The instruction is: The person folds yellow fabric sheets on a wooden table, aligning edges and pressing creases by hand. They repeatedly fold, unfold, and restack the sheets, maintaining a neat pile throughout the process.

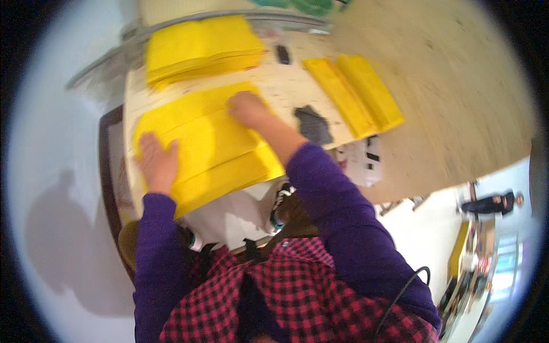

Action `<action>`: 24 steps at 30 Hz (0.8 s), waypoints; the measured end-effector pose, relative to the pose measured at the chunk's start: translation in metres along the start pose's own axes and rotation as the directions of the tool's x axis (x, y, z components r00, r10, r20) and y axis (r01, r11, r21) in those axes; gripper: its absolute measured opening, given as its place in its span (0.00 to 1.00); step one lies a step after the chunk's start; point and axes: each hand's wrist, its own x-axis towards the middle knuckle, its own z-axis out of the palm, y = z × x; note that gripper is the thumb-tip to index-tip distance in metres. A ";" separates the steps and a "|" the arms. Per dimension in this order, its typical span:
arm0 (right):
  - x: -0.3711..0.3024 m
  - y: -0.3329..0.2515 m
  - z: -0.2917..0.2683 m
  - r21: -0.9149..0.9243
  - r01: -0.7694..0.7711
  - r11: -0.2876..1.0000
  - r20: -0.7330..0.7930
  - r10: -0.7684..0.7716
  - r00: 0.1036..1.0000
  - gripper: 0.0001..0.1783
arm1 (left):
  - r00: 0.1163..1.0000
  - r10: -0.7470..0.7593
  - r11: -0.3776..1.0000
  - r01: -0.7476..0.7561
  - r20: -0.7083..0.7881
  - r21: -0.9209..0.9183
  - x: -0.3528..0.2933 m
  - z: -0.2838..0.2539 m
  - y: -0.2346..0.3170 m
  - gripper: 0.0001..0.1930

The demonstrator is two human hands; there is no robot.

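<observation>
A yellow folded sheet of cloth-like material (209,140) lies across the near left of the wooden tabletop, with fold lines running along it. Its near edge hangs at the table's front. My left hand (157,163) rests flat on the sheet's left end, fingers stretched and thumb apart. At the sheet's right part, my right hand (249,108) is closed and pressed down, knuckles up. Its fingertips are hidden and blurred, so I cannot tell whether they pinch anything. Just behind the sheet sits a thick stack of yellow folded pieces (203,48).
To the right lie two narrow yellow folded strips (357,94). A dark grey scrap (313,124) and a small black object (283,55) are on the pale wooden tabletop (286,86). A large plywood panel (446,103) spreads at the right. A person (492,203) stands far off.
</observation>
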 end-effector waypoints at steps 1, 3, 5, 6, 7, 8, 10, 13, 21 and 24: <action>0.004 -0.001 -0.001 -0.062 -0.015 0.998 0.005 0.016 1.000 0.15 | 1.000 0.002 1.000 -0.002 -0.008 0.005 0.001 0.000 0.002 0.40; 0.005 0.005 -0.010 0.037 -0.063 0.997 0.067 0.060 0.996 0.17 | 1.000 -0.010 0.999 0.010 0.014 0.033 0.001 -0.001 0.004 0.39; 0.002 0.015 -0.020 0.040 -0.084 0.996 0.118 0.079 0.990 0.20 | 1.000 -0.008 0.999 0.007 0.012 0.052 0.000 -0.001 0.005 0.39; 0.001 0.021 -0.025 0.039 -0.092 0.995 0.149 0.086 0.985 0.22 | 1.000 -0.006 0.998 0.006 0.007 0.070 0.000 -0.001 0.005 0.39; 0.000 0.028 -0.028 0.049 -0.112 0.993 0.188 0.101 0.977 0.24 | 1.000 -0.015 0.995 0.015 0.002 0.098 0.000 0.000 0.005 0.39; 0.000 0.035 -0.031 0.059 -0.126 0.990 0.222 0.111 0.969 0.26 | 1.000 -0.004 0.997 0.004 -0.002 0.080 0.001 0.001 0.004 0.39; 0.004 0.049 -0.031 0.062 -0.119 0.991 0.290 0.096 0.952 0.29 | 1.000 0.005 0.998 -0.004 -0.022 0.060 0.003 0.005 0.001 0.39; 0.012 0.069 -0.029 0.042 -0.029 0.999 0.360 0.012 0.933 0.34 | 0.999 0.017 0.997 -0.014 -0.039 0.075 0.007 0.013 -0.006 0.39; -0.013 0.080 -0.058 0.489 -0.179 0.854 0.261 0.053 0.964 0.34 | 0.946 0.086 0.989 -0.119 -0.312 -0.090 0.005 0.008 -0.019 0.33; -0.037 0.066 -0.087 0.308 0.040 0.951 -0.062 -0.022 0.998 0.31 | 0.869 0.172 0.838 -0.376 -0.463 -0.395 -0.023 -0.019 -0.020 0.26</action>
